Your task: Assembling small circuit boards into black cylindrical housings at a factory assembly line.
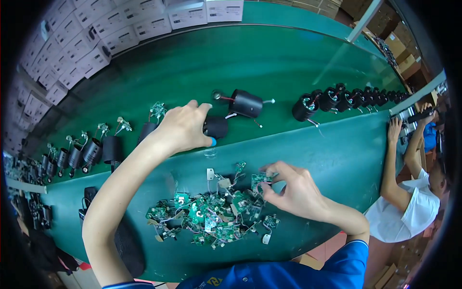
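My left hand [185, 126] is closed around a black cylindrical housing [217, 127] at the near edge of the raised green surface; a blue covering shows on the thumb tip. Between the thumb and fingers of my right hand [302, 192] is a small green circuit board [260, 181], held over the edge of a heap. That heap of circuit boards [211, 219], tangled with thin wires and small pale tabs, lies in front of me. Just beyond my left hand, another black housing [247, 103] rests on its side, wires coming from both ends.
A row of black housings with boards [92, 151] runs left, and another row of housings [330, 98] runs right. White boxes [183, 17] are stacked at the far left. A black cloth-like item [129, 245] lies under my left forearm. A co-worker [404, 207] sits at the right.
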`<action>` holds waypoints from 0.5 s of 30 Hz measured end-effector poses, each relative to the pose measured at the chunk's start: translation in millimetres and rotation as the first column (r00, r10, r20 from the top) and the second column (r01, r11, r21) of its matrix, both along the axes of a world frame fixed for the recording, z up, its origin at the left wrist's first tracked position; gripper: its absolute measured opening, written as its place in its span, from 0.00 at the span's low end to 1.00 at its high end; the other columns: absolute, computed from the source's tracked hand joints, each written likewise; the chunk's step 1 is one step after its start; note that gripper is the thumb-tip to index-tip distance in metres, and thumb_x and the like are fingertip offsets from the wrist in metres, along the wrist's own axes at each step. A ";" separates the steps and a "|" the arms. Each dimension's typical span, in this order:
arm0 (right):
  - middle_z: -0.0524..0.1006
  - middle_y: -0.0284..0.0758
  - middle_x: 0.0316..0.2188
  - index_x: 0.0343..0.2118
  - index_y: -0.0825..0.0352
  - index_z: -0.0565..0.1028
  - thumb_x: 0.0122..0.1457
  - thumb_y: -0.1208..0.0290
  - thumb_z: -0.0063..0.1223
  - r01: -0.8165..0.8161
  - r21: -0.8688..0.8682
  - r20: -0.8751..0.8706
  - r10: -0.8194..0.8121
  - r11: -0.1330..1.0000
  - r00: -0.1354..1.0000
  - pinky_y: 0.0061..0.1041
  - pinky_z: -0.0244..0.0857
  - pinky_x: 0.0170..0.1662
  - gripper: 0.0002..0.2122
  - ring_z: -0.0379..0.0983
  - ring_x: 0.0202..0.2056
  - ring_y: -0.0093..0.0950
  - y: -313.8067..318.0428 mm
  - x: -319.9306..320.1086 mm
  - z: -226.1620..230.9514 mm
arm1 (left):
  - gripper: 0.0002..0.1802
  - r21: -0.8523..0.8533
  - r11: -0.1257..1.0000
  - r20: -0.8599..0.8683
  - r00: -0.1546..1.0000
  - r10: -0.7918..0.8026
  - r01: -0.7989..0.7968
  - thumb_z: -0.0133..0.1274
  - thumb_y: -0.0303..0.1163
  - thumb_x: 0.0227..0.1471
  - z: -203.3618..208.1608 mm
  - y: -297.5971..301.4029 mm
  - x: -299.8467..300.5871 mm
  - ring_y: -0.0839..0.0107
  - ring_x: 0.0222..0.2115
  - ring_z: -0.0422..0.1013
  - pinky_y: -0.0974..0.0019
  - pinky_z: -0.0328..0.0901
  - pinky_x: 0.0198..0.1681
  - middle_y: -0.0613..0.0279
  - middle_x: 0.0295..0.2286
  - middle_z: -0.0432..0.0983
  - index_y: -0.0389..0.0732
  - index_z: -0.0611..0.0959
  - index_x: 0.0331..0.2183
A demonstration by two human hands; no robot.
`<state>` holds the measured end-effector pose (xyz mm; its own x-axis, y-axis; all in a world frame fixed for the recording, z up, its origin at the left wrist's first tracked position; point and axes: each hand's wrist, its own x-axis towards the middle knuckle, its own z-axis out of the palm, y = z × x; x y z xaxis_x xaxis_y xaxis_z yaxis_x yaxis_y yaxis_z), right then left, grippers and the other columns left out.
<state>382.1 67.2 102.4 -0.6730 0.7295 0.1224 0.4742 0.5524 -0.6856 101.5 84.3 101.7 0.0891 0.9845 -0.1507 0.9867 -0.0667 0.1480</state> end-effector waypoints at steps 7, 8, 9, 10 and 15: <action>0.80 0.36 0.30 0.41 0.71 0.75 0.52 0.75 0.56 0.022 -0.344 0.130 0.025 0.939 0.991 0.19 0.67 0.25 0.13 0.72 0.24 0.23 54.0 -28.2 33.4 | 0.38 -0.117 0.971 -0.044 0.977 0.207 -0.211 0.56 0.48 0.45 -15.6 -35.0 -19.5 0.49 0.36 0.74 0.52 0.69 0.38 0.42 0.40 0.73 0.30 0.71 0.51; 0.80 0.36 0.31 0.41 0.71 0.74 0.52 0.75 0.56 0.009 -0.437 0.108 0.042 0.899 0.993 0.19 0.67 0.25 0.13 0.72 0.25 0.22 60.4 -36.3 31.8 | 0.37 -0.053 0.978 -0.070 0.978 0.197 -0.201 0.55 0.48 0.46 -17.6 -36.1 -16.5 0.49 0.36 0.73 0.52 0.69 0.38 0.41 0.40 0.74 0.30 0.71 0.51; 0.80 0.36 0.31 0.41 0.71 0.74 0.52 0.75 0.56 -0.005 -0.527 0.084 0.057 0.850 0.995 0.19 0.68 0.25 0.12 0.72 0.26 0.22 66.5 -44.2 28.7 | 0.36 0.010 0.982 -0.096 0.977 0.189 -0.189 0.54 0.49 0.47 -20.3 -36.2 -13.1 0.49 0.36 0.73 0.52 0.69 0.38 0.41 0.39 0.74 0.30 0.72 0.50; 0.80 0.36 0.31 0.41 0.71 0.74 0.52 0.76 0.55 -0.020 -0.611 0.058 0.070 0.791 0.996 0.19 0.68 0.26 0.12 0.72 0.26 0.21 71.5 -51.6 24.9 | 0.35 0.072 0.982 -0.124 0.975 0.183 -0.175 0.53 0.49 0.48 -23.4 -35.7 -10.2 0.49 0.36 0.73 0.52 0.69 0.38 0.41 0.38 0.74 0.29 0.73 0.49; 0.79 0.35 0.31 0.39 0.71 0.75 0.52 0.76 0.56 -0.088 -0.283 -0.026 0.084 0.955 0.996 0.19 0.70 0.27 0.11 0.73 0.29 0.20 100.9 -84.0 -15.9 | 0.25 0.037 0.990 0.029 0.991 0.132 -0.133 0.53 0.38 0.49 -37.2 -15.3 -0.5 0.49 0.36 0.73 0.53 0.68 0.40 0.40 0.35 0.75 0.28 0.76 0.45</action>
